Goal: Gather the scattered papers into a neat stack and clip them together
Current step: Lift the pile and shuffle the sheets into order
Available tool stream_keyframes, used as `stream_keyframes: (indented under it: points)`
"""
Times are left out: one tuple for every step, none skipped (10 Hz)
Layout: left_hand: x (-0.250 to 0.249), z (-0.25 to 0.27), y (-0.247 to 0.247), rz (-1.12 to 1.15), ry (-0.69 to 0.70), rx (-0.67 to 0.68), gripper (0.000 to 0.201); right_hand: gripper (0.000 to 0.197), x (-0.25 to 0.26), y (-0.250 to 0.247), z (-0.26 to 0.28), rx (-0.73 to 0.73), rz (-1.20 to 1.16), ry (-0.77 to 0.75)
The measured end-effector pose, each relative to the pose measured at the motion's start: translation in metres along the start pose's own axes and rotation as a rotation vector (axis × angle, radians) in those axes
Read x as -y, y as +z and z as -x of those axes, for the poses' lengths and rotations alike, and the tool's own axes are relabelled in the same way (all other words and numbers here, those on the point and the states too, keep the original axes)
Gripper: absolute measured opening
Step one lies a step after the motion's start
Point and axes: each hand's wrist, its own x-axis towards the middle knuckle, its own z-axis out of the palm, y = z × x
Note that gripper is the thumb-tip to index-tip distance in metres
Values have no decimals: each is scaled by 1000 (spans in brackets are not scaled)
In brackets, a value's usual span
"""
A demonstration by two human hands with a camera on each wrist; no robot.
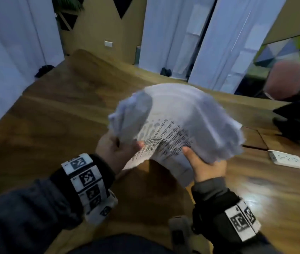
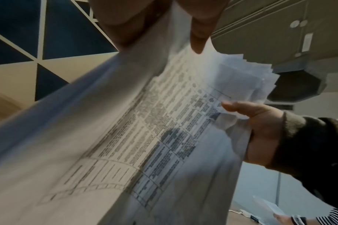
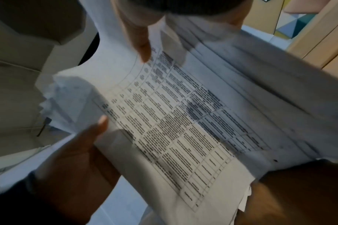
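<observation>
A stack of white papers [image 1: 178, 121], its top sheet printed with a table of text, is lifted off the wooden table [image 1: 53, 125] and bows upward, its edges fanned and uneven. My left hand [image 1: 119, 145] grips the stack's left edge, thumb on top. My right hand [image 1: 204, 162] grips the right edge, thumb pressed on the printed sheet. In the left wrist view the papers [image 2: 144, 129] run from my left thumb [image 2: 200, 30] to my right hand [image 2: 260, 129]. The right wrist view shows the papers [image 3: 183, 121] with my left hand [image 3: 83, 149] at their far edge. No clip is in view.
A white power strip [image 1: 286, 159] with its cable lies on the table at the right. Behind it stands a black device [image 1: 296, 121]. Another person [image 1: 283, 79] sits at the far right, and their hand holds a sheet [image 2: 276, 208]. White curtains hang behind the table.
</observation>
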Motion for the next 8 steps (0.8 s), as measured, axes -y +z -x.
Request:
stream_keyframes:
  points:
    - [-8,-11,2,41,-26,-56,13,35,3,-5,-10,-17,-30,20]
    - [-26,-13,-11,189,41,-53,19,42,19,-17,-19,63,-122,-77]
    - [-31,-21,-34,190,134,92,28,31,41,-31,-23,294,-77,-166]
    - [-20,-26,-41,37,-7,329,61,63,40,-33,-27,443,-82,-143]
    - [-21,-18,-34,76,61,279,29,43,28,-28,-24,288,-70,-153]
    - [-37,-13,-27,80,92,98,8,34,33,-21,-16,83,-53,-108]
    - [-53,-12,-27,96,204,115,12,43,53,-22,-16,70,-127,76]
    - [-67,-9,-32,150,295,297,20,34,77,-11,-22,128,-303,362]
